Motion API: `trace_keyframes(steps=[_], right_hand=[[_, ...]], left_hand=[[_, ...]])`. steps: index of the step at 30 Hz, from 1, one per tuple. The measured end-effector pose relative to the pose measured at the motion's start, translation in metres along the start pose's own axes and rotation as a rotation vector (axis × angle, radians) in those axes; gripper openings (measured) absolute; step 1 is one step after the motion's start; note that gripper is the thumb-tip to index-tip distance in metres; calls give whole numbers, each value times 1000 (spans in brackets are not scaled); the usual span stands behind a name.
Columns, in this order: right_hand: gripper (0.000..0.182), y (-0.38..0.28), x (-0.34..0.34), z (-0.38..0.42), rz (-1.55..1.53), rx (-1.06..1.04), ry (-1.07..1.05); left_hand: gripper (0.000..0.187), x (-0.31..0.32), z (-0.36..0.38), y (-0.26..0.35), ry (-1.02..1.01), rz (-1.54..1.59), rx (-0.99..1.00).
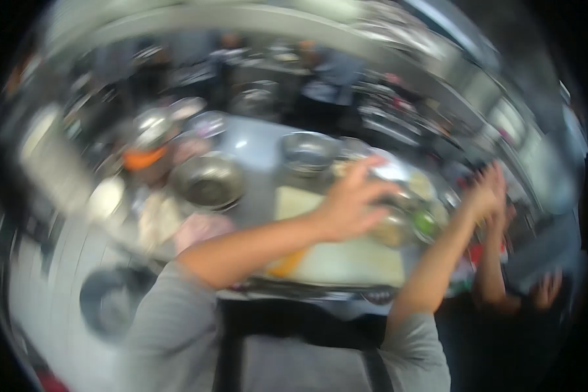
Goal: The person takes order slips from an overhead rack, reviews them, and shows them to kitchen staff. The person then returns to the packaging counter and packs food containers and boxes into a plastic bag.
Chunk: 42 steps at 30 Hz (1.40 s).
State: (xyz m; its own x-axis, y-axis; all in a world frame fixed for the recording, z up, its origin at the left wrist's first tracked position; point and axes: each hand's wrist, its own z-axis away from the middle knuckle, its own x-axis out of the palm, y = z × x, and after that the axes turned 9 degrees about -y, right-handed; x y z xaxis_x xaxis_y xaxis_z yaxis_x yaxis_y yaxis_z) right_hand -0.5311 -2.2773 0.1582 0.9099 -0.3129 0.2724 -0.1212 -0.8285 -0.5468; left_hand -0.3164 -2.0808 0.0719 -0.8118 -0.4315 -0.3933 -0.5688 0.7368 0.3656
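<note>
My left hand (351, 204) is raised over the white cutting board (353, 262), its fingers spread and nothing visible in them. Just beyond its fingertips are small bowls, one with something green (425, 225) in it. My right hand (485, 195) reaches out to the right side. It is smeared by motion and overlaps the hand of a co-worker (495, 228) there, so I cannot make out its fingers or whether it holds anything. An orange-yellow thing (289, 262) lies at the board's left front edge.
On the metal counter (251, 147) stand a large metal bowl (207, 181) and another metal bowl (309, 151). A pink cloth-like thing (202, 230) lies at the near left. A dark bin (114, 304) is on the floor. Another person (330, 78) stands across the counter.
</note>
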Motion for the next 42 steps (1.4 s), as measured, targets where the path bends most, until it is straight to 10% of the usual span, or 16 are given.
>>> trace_keyframes(steps=[3,4,5,8,11,14,18,25,29,32,35,38,39,42], right_hand=[[21,-31,-11,80,-453,30,-202],[16,-64,1,130,-638,109,-353],[15,-83,7,172,-1151,113,-876],[19,-189,24,316,-1168,346,-1760],[35,-243,32,416,-1223,317,-2369],[39,-296,25,530,-1466,-487,-2381],[40,-409,-2,585,-1767,-654,-2265],[55,-561,-31,676,-2045,-643,-2560],[45,-633,-22,724,-2132,-708,-2745],[44,-683,-7,782,-2256,-708,-2673],[43,-737,17,828,-2275,-722,-2700],[43,-818,43,854,-2121,-556,-2995],[43,-841,51,865,-1964,-445,-3244],[42,-899,68,912,-2208,-676,-3117]], left_hand=[[31,-39,85,11,-83,68,-39],[28,-53,116,23,-113,363,-323],[26,-64,147,35,-99,683,-577],[29,-103,235,89,243,1355,-746],[28,-147,338,160,282,993,-921],[25,-180,410,256,410,464,-1144],[20,-209,448,368,533,-168,-1138],[18,-252,514,498,977,-194,-1298],[18,-305,562,539,777,-294,-1167],[20,-340,594,541,1187,-355,-1152],[20,-399,626,558,921,-784,-1294],[20,-492,625,594,732,-423,-1970],[21,-495,655,599,723,-654,-1773],[18,-523,706,619,949,-666,-1655]])
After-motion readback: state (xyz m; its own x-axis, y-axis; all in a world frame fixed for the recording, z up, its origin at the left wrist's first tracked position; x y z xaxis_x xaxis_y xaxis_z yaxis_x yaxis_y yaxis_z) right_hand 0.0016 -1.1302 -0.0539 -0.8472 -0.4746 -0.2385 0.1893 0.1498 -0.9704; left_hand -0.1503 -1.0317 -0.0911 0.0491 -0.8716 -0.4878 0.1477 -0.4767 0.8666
